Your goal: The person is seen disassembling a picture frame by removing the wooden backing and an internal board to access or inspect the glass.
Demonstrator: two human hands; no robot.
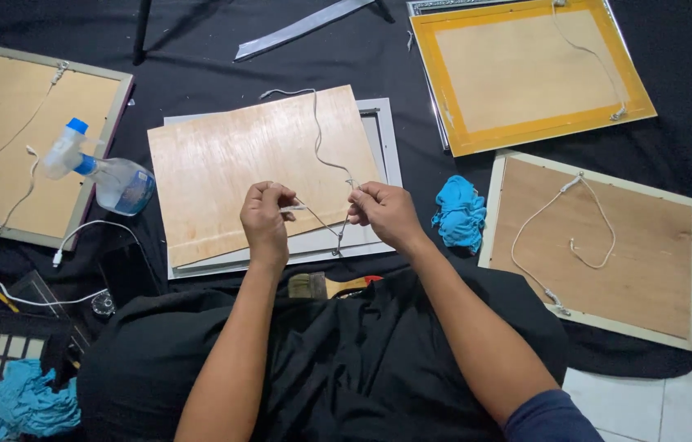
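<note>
Both hands (266,214) (382,211) pinching (fingers curled) white cord (319,139)

The backing board (256,176) was pale plywood, matt and lightly grained. The cord (317,143) looked smooth, white and plasticky. A black cloth (199,57) lay matt beneath; the spray bottle (113,180) was clear glossy plastic.
</note>
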